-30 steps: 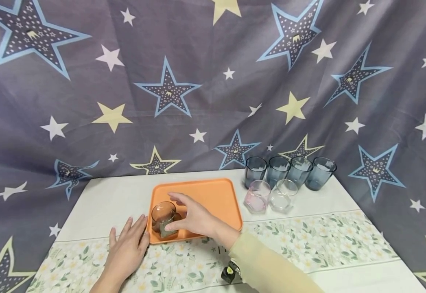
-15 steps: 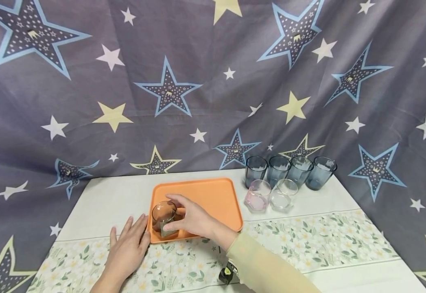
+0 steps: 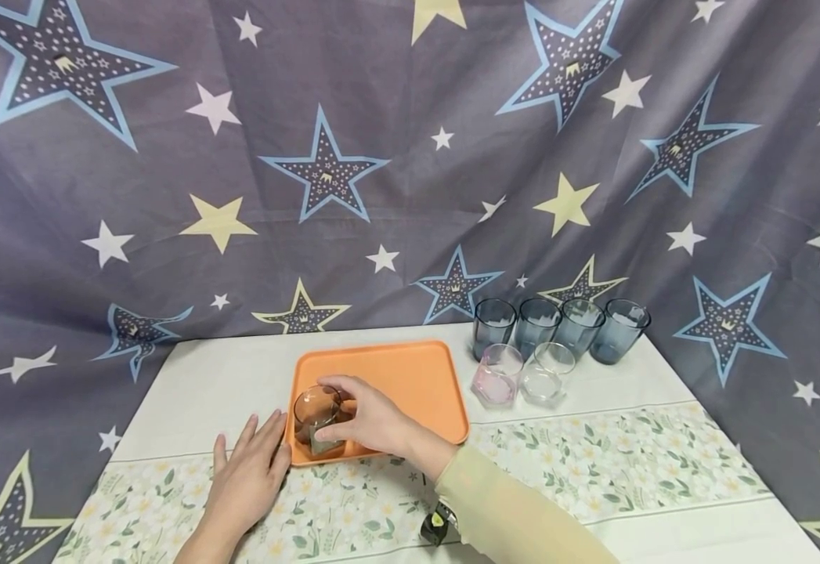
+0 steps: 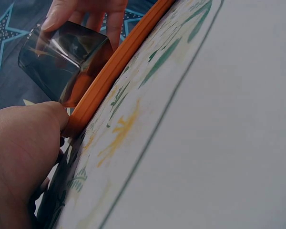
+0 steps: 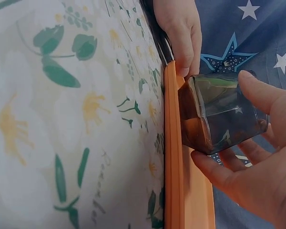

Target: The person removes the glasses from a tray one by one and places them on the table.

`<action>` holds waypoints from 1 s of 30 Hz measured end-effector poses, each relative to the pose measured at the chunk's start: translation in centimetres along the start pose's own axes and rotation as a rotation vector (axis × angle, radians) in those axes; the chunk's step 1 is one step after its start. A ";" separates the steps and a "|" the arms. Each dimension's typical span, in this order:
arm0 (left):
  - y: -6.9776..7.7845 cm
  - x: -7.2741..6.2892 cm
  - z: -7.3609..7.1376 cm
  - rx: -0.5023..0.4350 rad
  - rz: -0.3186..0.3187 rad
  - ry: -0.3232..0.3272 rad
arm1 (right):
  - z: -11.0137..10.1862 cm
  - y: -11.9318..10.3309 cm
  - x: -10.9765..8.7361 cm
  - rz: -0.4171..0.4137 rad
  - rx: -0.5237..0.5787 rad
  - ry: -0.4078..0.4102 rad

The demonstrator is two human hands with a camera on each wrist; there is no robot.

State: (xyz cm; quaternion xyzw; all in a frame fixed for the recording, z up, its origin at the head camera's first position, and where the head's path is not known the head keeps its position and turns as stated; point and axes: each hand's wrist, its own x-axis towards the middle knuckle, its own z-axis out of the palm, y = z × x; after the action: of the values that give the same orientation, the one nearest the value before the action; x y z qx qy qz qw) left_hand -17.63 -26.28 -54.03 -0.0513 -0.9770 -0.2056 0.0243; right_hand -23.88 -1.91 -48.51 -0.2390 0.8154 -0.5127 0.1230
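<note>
A smoky brown drinking glass point(image 3: 316, 411) with a squarish base stands upright in the near left corner of the orange tray point(image 3: 410, 392). My right hand point(image 3: 377, 419) holds it from the right side, thumb on the near wall and fingers round the far side. In the right wrist view the thumb presses on the glass point(image 5: 224, 114) while the fingers curl behind it. My left hand point(image 3: 247, 474) lies on the table with fingers extended, its fingertips at the tray's left edge. In the left wrist view that hand point(image 4: 26, 148) is right beside the tray's rim point(image 4: 109, 71).
At the back right stand several blue glasses point(image 3: 539, 329) in a row. In front of them are a pink-tinted glass point(image 3: 496, 380) and a clear glass point(image 3: 545, 380). A floral band crosses the white tablecloth point(image 3: 607, 462). A star-patterned curtain point(image 3: 410, 196) hangs behind the table.
My right hand's fingers have closed in from slightly apart onto the brown glass. The glass, the tray and my left hand have stayed in place.
</note>
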 end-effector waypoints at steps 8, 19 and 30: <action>0.0 -0.1 -0.1 0.002 0.001 -0.006 | 0.1 -0.2 0.0 -0.006 -0.018 0.015; -0.1 0.0 0.0 -0.007 0.005 0.011 | 0.1 -0.5 -0.3 0.017 -0.007 0.051; 0.0 0.1 0.0 -0.008 -0.009 -0.004 | -0.8 -1.0 -0.9 0.023 -0.013 0.088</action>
State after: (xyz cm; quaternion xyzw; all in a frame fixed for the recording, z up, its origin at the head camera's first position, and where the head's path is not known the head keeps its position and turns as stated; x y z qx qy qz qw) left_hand -17.72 -26.27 -54.00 -0.0473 -0.9764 -0.2096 0.0212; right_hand -23.25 -1.21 -47.35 -0.2078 0.8259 -0.5160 0.0914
